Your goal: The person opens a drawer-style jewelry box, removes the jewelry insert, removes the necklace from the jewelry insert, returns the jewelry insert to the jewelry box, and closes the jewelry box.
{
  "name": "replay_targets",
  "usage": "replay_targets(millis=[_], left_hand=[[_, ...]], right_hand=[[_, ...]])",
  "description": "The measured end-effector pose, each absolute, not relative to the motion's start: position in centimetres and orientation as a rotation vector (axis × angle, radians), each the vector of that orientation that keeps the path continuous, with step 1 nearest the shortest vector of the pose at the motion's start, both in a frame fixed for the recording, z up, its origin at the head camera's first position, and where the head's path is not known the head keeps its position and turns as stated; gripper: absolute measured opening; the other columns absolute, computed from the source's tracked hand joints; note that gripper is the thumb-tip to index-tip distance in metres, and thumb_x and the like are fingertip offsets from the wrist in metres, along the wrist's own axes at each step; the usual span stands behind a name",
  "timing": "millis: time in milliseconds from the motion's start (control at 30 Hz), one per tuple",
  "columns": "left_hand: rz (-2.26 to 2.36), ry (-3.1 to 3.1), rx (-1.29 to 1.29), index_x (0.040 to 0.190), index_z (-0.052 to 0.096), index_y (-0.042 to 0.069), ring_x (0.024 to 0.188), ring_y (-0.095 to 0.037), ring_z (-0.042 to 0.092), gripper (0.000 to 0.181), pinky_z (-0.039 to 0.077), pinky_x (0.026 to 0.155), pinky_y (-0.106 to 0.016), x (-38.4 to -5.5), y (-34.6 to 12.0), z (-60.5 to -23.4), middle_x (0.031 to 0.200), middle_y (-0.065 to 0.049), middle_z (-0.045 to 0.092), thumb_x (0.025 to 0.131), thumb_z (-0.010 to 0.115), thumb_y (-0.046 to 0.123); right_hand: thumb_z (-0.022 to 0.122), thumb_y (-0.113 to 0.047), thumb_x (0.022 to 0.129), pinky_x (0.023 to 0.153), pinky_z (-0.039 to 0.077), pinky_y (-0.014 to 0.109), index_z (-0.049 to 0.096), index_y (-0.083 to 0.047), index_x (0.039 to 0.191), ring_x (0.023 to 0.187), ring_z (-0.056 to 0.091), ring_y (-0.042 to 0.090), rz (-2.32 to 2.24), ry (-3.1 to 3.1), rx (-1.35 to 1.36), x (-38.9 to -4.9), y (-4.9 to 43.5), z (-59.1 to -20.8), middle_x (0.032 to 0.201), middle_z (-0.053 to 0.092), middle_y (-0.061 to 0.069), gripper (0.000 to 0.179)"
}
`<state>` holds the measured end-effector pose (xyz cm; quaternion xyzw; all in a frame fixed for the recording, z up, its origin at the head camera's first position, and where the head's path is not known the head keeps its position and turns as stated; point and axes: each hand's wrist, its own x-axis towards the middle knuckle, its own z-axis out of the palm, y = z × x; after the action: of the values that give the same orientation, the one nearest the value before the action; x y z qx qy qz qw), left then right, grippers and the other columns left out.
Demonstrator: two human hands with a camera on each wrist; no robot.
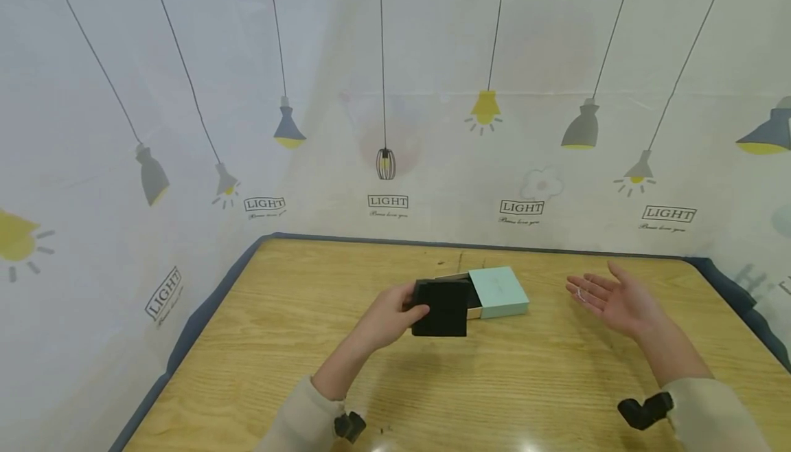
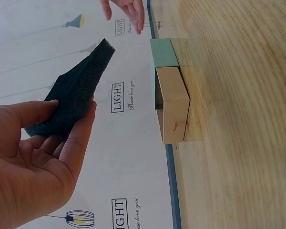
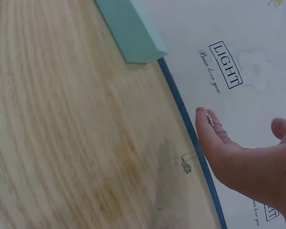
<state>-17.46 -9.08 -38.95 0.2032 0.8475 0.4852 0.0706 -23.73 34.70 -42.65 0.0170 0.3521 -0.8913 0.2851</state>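
In the head view, my left hand [image 1: 386, 316] pinches a black foam pad [image 1: 441, 309] between thumb and fingers, raised above the table. The left wrist view shows the pad's rough, porous edge [image 2: 93, 78]. Off to the right, my right hand [image 1: 630, 301] is held palm up with its fingers extended. A thin silver necklace [image 3: 210, 120] lies across those fingers, and its small pendant [image 3: 186, 165] dangles below them. Between the hands sits a mint-green box sleeve [image 1: 499, 290], with its beige drawer [image 2: 174, 102] slid partly out to the left. The foam pad hides part of the drawer.
Everything is over a light wooden table [image 1: 296, 314]. Behind it hangs a pale wall cloth [image 1: 432, 40] printed with lamps, and a blue-grey border [image 1: 210, 301] runs along the table's edge.
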Motion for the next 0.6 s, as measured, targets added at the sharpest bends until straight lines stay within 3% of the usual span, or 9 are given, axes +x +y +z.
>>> replay_targets(millis=[100,167,200,267,300,333,400,500,600], left_hand=[[1.452,2.551,0.614,0.127,0.062,0.004,0.110,-0.030,0.069,0.028,0.057,0.091,-0.045,-17.4,-9.1,-39.0,0.119,-0.016,0.071,0.102,0.057,0.013],[1.451,2.550,0.613,0.127,0.062,0.005,0.110,-0.030,0.069,0.028,0.057,0.091,-0.045,-17.4,-9.2,-39.0,0.120,-0.015,0.071,0.102,0.056,0.013],[1.453,2.548,0.611,0.128,0.062,0.005,0.110,-0.030,0.069,0.028,0.057,0.091,-0.045,-17.4,-9.2,-39.0,0.120,-0.015,0.071,0.102,0.056,0.013],[1.459,2.547,0.610,0.128,0.062,0.004,0.109,-0.030,0.070,0.028,0.057,0.090,-0.044,-17.5,-9.2,-39.0,0.119,-0.016,0.071,0.102,0.056,0.013],[1.459,2.548,0.611,0.128,0.062,0.004,0.108,-0.030,0.070,0.028,0.057,0.090,-0.044,-17.5,-9.2,-39.0,0.119,-0.016,0.071,0.102,0.056,0.013],[1.460,2.549,0.610,0.127,0.062,0.004,0.108,-0.030,0.070,0.028,0.057,0.089,-0.043,-17.5,-9.2,-39.0,0.118,-0.016,0.071,0.101,0.056,0.012],[1.458,2.551,0.608,0.127,0.062,0.004,0.107,-0.029,0.071,0.028,0.058,0.088,-0.043,-17.5,-9.2,-39.0,0.118,-0.016,0.072,0.101,0.057,0.012],[1.449,2.556,0.608,0.128,0.062,0.004,0.107,-0.029,0.070,0.028,0.058,0.088,-0.043,-17.5,-9.2,-39.0,0.118,-0.016,0.072,0.101,0.057,0.013],[1.442,2.556,0.608,0.128,0.062,0.005,0.109,-0.030,0.070,0.028,0.057,0.089,-0.043,-17.4,-9.3,-38.9,0.118,-0.015,0.071,0.102,0.057,0.014]], right_hand=[[0.035,-0.041,0.107,0.110,0.046,0.031,-0.033,-0.014,0.149,0.109,0.069,0.021,-2.285,1.136,0.059,-23.8,34.6,-43.0,0.112,0.073,0.008,0.084],[0.036,-0.033,0.109,0.103,0.051,0.030,0.000,-0.009,0.160,0.106,0.071,0.019,-2.221,1.273,0.070,-23.8,34.7,-43.2,0.111,0.074,0.006,0.067],[0.037,-0.030,0.109,0.101,0.053,0.029,0.022,-0.007,0.157,0.105,0.071,0.017,-2.187,1.339,0.075,-23.8,34.7,-43.3,0.110,0.074,0.004,0.055],[0.039,-0.023,0.109,0.098,0.055,0.028,0.059,-0.008,0.132,0.103,0.072,0.015,-2.130,1.443,0.089,-23.9,34.8,-43.5,0.107,0.076,0.001,0.034],[0.040,-0.021,0.109,0.097,0.055,0.028,0.068,-0.012,0.116,0.102,0.073,0.013,-2.106,1.483,0.107,-23.9,34.8,-43.6,0.105,0.076,0.001,0.030],[0.042,-0.018,0.108,0.096,0.055,0.028,0.071,-0.017,0.100,0.100,0.073,0.013,-2.085,1.518,0.122,-23.9,34.8,-43.7,0.104,0.076,0.000,0.031],[0.045,-0.014,0.107,0.094,0.056,0.027,0.073,-0.016,0.099,0.098,0.073,0.011,-2.040,1.594,0.130,-23.9,34.8,-43.8,0.102,0.077,-0.001,0.029],[0.052,-0.008,0.103,0.090,0.058,0.027,0.068,-0.001,0.116,0.095,0.074,0.011,-1.963,1.730,0.140,-23.8,34.5,-43.8,0.099,0.077,0.000,0.022],[0.055,-0.003,0.100,0.086,0.059,0.026,0.050,0.019,0.132,0.091,0.074,0.009,-1.847,1.899,0.095,-23.7,34.3,-43.9,0.097,0.076,-0.001,0.039]])
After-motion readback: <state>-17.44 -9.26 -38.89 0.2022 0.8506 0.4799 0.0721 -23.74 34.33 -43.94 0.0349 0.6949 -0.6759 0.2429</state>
